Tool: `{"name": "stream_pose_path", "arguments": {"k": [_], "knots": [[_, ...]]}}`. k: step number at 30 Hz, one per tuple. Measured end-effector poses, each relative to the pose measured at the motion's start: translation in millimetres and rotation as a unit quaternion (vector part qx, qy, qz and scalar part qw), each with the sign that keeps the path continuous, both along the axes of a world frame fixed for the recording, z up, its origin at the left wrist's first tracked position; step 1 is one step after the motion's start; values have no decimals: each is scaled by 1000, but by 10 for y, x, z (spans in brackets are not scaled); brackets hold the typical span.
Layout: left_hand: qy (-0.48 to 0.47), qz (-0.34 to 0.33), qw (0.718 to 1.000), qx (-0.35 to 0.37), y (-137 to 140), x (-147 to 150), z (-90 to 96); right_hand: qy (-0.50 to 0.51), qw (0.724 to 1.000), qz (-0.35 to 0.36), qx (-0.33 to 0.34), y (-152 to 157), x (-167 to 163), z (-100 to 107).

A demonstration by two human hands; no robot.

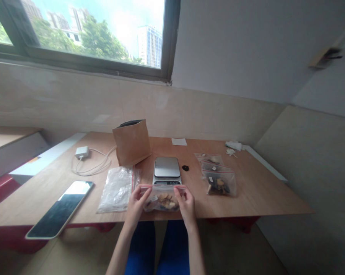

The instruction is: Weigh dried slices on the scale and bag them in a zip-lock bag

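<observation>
A clear zip bag (162,199) with brown dried pieces and a small white packet inside is held upright at the table's front edge. My left hand (138,199) pinches its top left corner between thumb and fingers. At the top right corner, my right hand (185,200) pinches the same red-lined seal. Just behind the bag stands a kitchen scale (167,167) with a bare steel plate; its display is partly hidden by the bag. A small dark dried piece (185,168) lies to the right of the scale.
Empty clear bags (116,190) lie left of my hands, with a phone (62,208) farther left. Behind are a brown paper pouch (132,143) and a white charger (82,152) with its cable. Several filled zip bags (220,183) overlap at right. A white paper (179,141) lies at the back.
</observation>
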State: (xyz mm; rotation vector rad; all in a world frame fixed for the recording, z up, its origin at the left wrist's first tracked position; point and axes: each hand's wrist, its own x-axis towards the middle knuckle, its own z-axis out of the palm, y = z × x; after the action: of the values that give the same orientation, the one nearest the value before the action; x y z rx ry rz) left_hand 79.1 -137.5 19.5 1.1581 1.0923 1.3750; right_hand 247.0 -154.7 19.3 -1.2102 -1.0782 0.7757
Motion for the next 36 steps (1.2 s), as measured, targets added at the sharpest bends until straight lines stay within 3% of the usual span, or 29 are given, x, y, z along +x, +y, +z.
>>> {"name": "stream_pose_path", "arguments": {"k": [12,22,29,36], "knots": [[11,14,1000,-23,-43,22,57,-17,999,-12,28,-7,21,18],[-28,-23,998,-45,-53,52,12,86,995,40,-12,1,-11,-137],[-14,-3,999,-36,-50,78,-21,70,995,52,-45,15,-38,-114],[28,8,1000,8,-35,45,-35,23,999,22,20,15,-41,-38]]}}
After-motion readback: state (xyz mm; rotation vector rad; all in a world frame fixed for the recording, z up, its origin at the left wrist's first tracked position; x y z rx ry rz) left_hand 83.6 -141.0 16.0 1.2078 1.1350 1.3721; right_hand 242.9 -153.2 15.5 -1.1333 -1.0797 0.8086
